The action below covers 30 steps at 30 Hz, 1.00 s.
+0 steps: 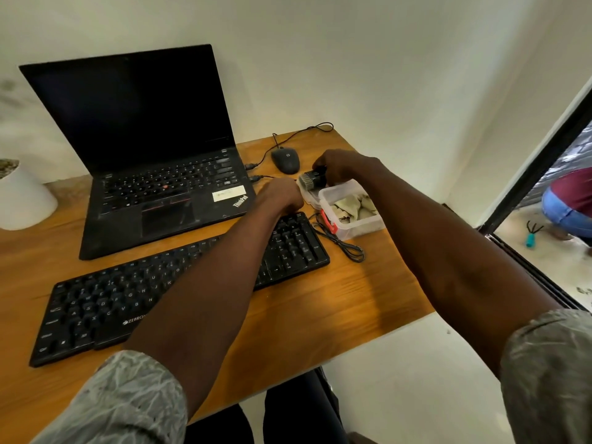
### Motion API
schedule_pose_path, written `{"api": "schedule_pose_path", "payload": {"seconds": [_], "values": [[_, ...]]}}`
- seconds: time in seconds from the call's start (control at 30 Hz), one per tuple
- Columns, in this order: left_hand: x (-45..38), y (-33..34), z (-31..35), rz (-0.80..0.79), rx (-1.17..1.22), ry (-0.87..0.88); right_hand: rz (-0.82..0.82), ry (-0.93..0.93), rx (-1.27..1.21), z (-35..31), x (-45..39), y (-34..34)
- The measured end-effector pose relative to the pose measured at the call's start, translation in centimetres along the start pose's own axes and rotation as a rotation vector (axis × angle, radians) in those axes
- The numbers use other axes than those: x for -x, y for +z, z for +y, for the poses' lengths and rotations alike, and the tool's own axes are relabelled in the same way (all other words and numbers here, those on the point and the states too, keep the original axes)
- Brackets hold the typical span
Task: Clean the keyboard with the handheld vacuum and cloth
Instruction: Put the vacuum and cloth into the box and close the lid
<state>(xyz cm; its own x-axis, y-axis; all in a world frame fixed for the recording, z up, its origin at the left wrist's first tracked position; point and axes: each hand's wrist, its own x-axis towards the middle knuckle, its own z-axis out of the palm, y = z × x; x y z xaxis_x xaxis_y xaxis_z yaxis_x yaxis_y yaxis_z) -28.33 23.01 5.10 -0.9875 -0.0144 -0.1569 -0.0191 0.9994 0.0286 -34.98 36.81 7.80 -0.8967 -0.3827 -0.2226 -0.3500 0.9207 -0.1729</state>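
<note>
A black keyboard (96, 302) lies across the wooden desk (336, 299), partly under my left forearm. My right hand (344, 165) grips a small black handheld vacuum (315, 177) whose bristled nozzle points left, just behind a clear plastic box (358, 227). A crumpled pale cloth (352, 206) lies inside the box. My left hand (282, 195) sits back-up between the keyboard's far right corner and the vacuum nozzle. Its fingers curl under and are hidden, so whether it holds anything is unclear.
An open black laptop (153, 161) stands behind the keyboard. A wired mouse (285, 160) lies behind my hands. A looped black cable (342, 243) lies beside the box. A white pot (22, 197) is at the far left. Another person crouches outside the doorway (570, 203).
</note>
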Motion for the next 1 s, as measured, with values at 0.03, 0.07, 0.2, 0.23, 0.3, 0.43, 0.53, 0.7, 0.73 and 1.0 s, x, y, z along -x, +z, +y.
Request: {"api": "schedule_pose_path", "payload": {"seconds": [0.03,0.07,0.2,0.23,0.3,0.43,0.53,0.7,0.73,1.0], "values": [[-0.2,0.1,0.1,0.000,-0.017,0.012,0.007,-0.005,0.007,0.0,0.0,0.0],[-0.3,0.3,0.1,-0.002,-0.021,0.018,0.012,-0.006,0.010,-0.1,0.1,0.0],[-0.7,0.7,0.1,0.007,0.009,0.006,0.062,-0.019,-0.013,-0.1,0.7,-0.1],[-0.7,0.8,0.1,0.008,0.018,0.007,0.088,-0.025,-0.018,-0.1,0.9,-0.2],[-0.7,0.9,0.2,-0.002,0.017,0.012,0.148,-0.035,-0.037,0.1,1.6,-0.6],[-0.9,1.3,0.2,0.000,0.036,-0.008,0.212,-0.065,-0.111,0.8,3.8,-2.4],[-0.7,1.3,0.2,0.020,0.033,-0.001,0.154,-0.061,-0.080,1.6,6.2,-3.5],[-0.5,1.4,0.7,0.002,0.038,0.020,-0.013,-0.005,0.042,2.8,9.6,-2.9],[-0.4,1.5,0.8,0.013,0.042,0.029,-0.028,0.008,0.064,3.1,9.9,-2.5],[-0.3,2.1,1.1,0.086,0.079,-0.012,0.038,-0.002,0.110,3.5,10.1,0.8]]}}
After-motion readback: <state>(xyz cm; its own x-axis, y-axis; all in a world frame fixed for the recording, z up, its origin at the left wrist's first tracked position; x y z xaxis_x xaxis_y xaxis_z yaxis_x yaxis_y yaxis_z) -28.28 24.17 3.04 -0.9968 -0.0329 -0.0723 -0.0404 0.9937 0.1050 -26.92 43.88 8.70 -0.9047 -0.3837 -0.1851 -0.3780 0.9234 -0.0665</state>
